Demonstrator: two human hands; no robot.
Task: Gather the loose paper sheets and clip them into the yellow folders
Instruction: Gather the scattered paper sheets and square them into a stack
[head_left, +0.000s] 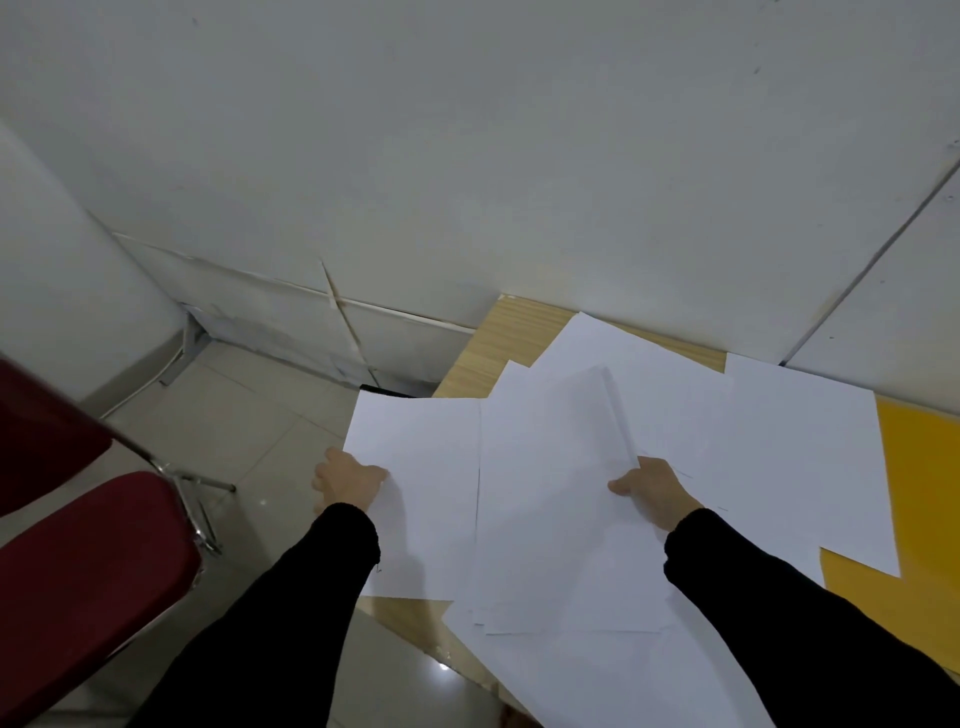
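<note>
Paper sheets (779, 457) lie fanned over the counter (493, 338) beside the yellow folder (919, 493). We are mid-gathering, left grip (347, 480) pinching one sheet (415, 467), right grip (652, 486) holding a stack (550, 493). Next, we judge, merge and square them.

Loose paper sheets (571, 519) in both hands
</note>
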